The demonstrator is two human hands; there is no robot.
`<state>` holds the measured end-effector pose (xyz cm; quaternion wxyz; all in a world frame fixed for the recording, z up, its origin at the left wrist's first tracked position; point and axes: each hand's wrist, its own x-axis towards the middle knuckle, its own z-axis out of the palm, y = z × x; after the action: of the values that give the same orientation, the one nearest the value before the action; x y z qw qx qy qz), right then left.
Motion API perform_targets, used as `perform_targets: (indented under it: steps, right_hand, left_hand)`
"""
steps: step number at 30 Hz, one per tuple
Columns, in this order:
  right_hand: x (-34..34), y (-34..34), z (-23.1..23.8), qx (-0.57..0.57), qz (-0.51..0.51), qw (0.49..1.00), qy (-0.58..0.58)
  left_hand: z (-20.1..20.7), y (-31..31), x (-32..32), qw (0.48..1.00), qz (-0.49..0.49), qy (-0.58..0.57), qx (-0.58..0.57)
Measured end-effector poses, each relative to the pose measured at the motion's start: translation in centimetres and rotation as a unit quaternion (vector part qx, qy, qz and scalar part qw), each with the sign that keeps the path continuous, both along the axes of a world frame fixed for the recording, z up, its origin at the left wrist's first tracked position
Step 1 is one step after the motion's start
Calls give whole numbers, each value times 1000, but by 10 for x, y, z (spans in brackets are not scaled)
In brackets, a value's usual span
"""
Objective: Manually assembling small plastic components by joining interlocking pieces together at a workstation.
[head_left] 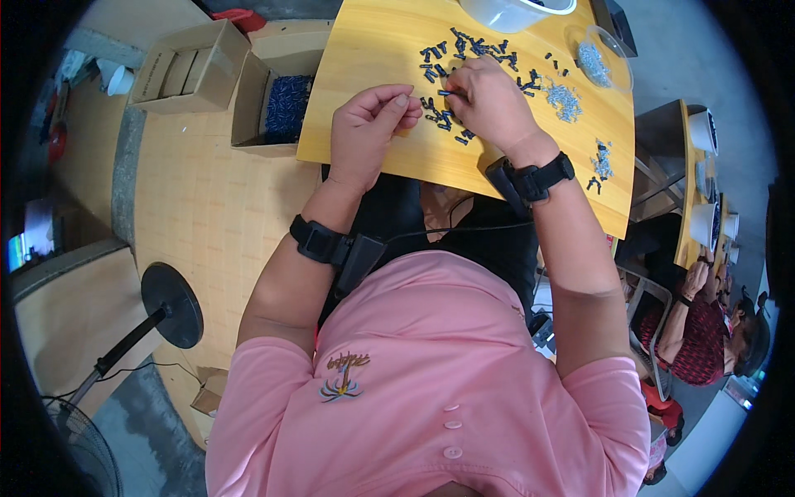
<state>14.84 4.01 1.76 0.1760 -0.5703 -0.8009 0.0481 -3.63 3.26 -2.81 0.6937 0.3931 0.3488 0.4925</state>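
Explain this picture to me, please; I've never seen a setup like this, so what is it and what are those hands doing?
There's no machine here, just a person's two bare hands. This one picture comes from a wide camera worn on their head, looking down, so straight edges bend near the rim.

On the yellowish wooden table lie many small black pieces and a scatter of tiny grey pieces. More grey ones sit in a clear round dish, near a white tub.

The right hand pinches a small dark piece. The left hand has its fingers curled toward the thumb; whether it holds anything, I can't tell.
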Motion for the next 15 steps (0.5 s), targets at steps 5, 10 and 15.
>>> perform_targets:
  steps: [5, 10, 15]
  right_hand:
    - [-2, -13, 18, 29, 7, 999, 45]
    - [-9, -47, 32, -59, -24, 990, 126]
    - [-5, -79, 28, -3, 25, 986, 166]
  left_hand:
    - [1, -1, 0, 1000, -5, 12, -1]
    - [3, -5, 5, 998, -22, 51, 34]
    - [12, -20, 5, 972, -134, 142, 132]
